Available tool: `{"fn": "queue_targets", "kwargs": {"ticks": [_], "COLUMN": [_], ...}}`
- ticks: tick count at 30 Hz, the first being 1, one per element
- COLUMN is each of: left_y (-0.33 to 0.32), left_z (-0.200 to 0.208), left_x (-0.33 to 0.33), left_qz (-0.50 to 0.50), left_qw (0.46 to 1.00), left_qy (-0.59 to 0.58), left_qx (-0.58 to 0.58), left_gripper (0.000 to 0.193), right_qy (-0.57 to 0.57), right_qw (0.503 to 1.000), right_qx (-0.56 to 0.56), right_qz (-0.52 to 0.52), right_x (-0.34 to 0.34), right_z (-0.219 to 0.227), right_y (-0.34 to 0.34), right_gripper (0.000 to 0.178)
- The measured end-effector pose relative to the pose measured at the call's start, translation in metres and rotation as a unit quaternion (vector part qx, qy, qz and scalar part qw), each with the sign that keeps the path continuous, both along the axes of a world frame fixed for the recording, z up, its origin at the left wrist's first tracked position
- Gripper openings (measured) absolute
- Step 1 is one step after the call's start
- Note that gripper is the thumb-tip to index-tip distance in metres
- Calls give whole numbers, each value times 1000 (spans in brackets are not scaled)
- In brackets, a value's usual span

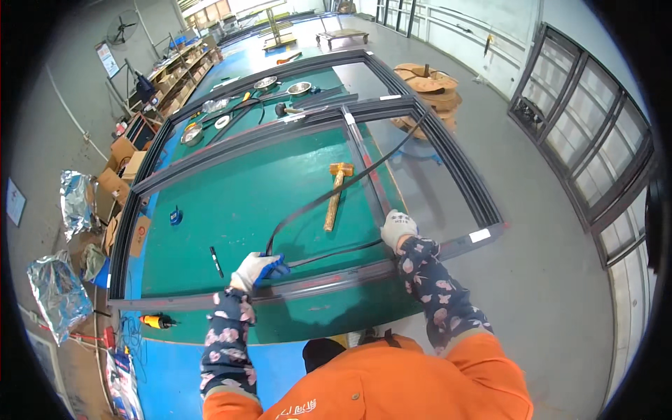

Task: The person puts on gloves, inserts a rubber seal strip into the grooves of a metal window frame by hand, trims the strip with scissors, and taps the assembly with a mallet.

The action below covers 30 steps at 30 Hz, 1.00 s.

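Note:
My left hand (257, 269), in a white glove with a blue palm, is closed around a long black rubber strip (315, 203) just above the near rail of a dark metal window frame (329, 281). From there the strip loops up to the frame's far right corner. Another stretch runs rightward to my right hand (400, 228), gloved too, its fingers curled on the strip beside the lower end of the frame's crossbar (367, 164). My right fingertips are partly hidden. Inside the frame, a mallet (336, 199) lies on the green table (210, 217) beneath the strip.
A blue tape measure (176, 215) and a black marker (216, 261) lie left on the table. A yellow screwdriver (157, 321) rests near its front left edge. Metal bowls (299, 88) stand at the back. Cardboard-wrapped coils (427, 87) are beyond the right corner.

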<state>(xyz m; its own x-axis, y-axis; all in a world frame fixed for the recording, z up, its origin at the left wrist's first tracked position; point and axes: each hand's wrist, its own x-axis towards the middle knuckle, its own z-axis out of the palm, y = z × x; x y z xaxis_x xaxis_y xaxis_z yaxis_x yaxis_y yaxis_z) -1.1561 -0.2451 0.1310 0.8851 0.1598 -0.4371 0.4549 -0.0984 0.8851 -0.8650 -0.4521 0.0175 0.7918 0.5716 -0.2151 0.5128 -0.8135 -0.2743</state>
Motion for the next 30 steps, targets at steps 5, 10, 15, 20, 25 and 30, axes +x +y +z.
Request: {"fn": "queue_targets", "kwargs": {"ticks": [5,10,15,20,25,30], "left_y": [3,17,62,86,47,48], "left_z": [-30,-79,-120,-98,-80,-109], "left_x": [55,55,50,35,37,35], "left_qz": [-133,-273,-352,-396,-398,-318], "left_qw": [966,875,747,748,760,814], "left_qy": [-28,-64,-141,-24,39,57], "left_qx": [221,396,546,532,513,483], "left_gripper": [29,28,30,30,28,27], "right_qy": [-51,-57,-74,-75,-61,-60], "right_qw": [997,995,992,990,982,991], "right_qx": [18,-2,-31,-75,-145,-97], "right_qz": [-59,-85,-92,-93,-101,-67], "right_x": [-4,-29,-12,-9,-17,-24], "right_z": [-1,1,-8,4,11,12], "right_y": [-12,-23,-30,-31,-29,-35], "right_gripper": [38,41,42,44,50,57]}}
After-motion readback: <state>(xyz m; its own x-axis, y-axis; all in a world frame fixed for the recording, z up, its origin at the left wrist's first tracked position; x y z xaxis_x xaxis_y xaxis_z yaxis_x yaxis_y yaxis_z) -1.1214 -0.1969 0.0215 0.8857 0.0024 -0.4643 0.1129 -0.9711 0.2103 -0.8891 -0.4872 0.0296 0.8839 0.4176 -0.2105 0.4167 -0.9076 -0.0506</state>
